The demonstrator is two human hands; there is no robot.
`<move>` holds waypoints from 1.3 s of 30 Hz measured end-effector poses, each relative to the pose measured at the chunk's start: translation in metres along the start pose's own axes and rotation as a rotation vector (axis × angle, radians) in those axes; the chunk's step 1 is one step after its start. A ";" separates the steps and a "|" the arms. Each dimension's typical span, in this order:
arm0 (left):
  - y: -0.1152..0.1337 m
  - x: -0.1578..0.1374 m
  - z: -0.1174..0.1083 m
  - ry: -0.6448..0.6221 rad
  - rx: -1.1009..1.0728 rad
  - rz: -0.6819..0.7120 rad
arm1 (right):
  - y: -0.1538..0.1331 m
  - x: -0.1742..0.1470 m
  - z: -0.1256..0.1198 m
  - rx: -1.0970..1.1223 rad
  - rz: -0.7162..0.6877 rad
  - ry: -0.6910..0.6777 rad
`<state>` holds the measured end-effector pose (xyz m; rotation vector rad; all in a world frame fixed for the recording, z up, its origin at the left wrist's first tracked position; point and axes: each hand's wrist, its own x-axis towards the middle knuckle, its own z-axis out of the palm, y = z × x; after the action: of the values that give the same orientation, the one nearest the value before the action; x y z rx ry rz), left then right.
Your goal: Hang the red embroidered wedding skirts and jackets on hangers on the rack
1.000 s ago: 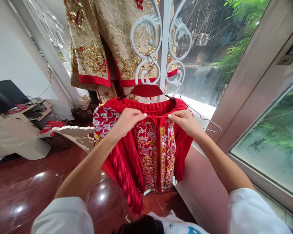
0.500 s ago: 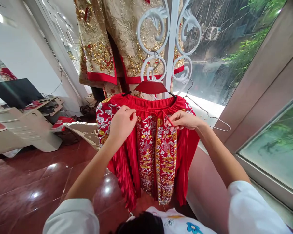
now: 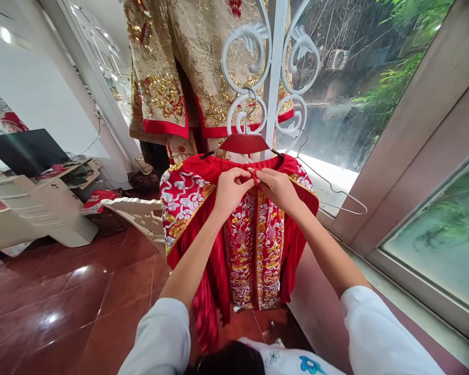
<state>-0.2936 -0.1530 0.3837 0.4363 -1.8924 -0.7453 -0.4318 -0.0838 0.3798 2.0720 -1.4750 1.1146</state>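
Note:
A red skirt [image 3: 271, 245] with silver and gold embroidery hangs by its gathered waistband from a red clip hanger [image 3: 244, 144]. At the front middle of that waistband, my left hand [image 3: 231, 190] and my right hand [image 3: 278, 188] meet, fingertips nearly touching. Both are closed in a pinch on a thin red drawstring [image 3: 254, 178], of which only a small part shows between the fingers. One loose string end seems to hang below my left hand over the embroidery. The waistband directly behind my fingers is hidden.
The hanger hooks onto a white scrolled metal frame [image 3: 272, 78]. Behind it hangs a beige and gold garment [image 3: 207, 67] with red hems. A bare wire hanger [image 3: 330, 182] is at the right, near the window. A carved pale chair back [image 3: 136, 208] and a desk [image 3: 35, 208] are leftward.
My left hand has moved right from the skirt's left side, and my right hand has moved left and up. Both now come together at the drawstring. The skirt's side panels have spread outward.

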 end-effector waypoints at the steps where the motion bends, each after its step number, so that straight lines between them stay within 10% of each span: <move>1: -0.002 -0.001 0.000 0.004 0.020 -0.001 | 0.001 -0.002 0.001 -0.028 -0.008 -0.008; 11: -0.006 -0.009 -0.004 -0.165 0.219 0.233 | 0.014 -0.003 0.003 0.187 -0.107 0.037; 20: -0.017 -0.023 -0.022 0.004 0.713 0.290 | 0.025 -0.016 -0.010 -0.100 0.215 0.146; 29: -0.006 -0.017 -0.005 -0.013 -0.306 -0.090 | 0.004 -0.012 -0.004 0.872 0.744 0.275; 39: 0.000 -0.012 -0.021 -0.146 -0.201 -0.093 | 0.013 -0.009 -0.009 1.074 0.746 0.241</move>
<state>-0.2695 -0.1522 0.3821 0.3529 -1.9177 -1.0432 -0.4485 -0.0778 0.3767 1.7424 -1.7640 2.8178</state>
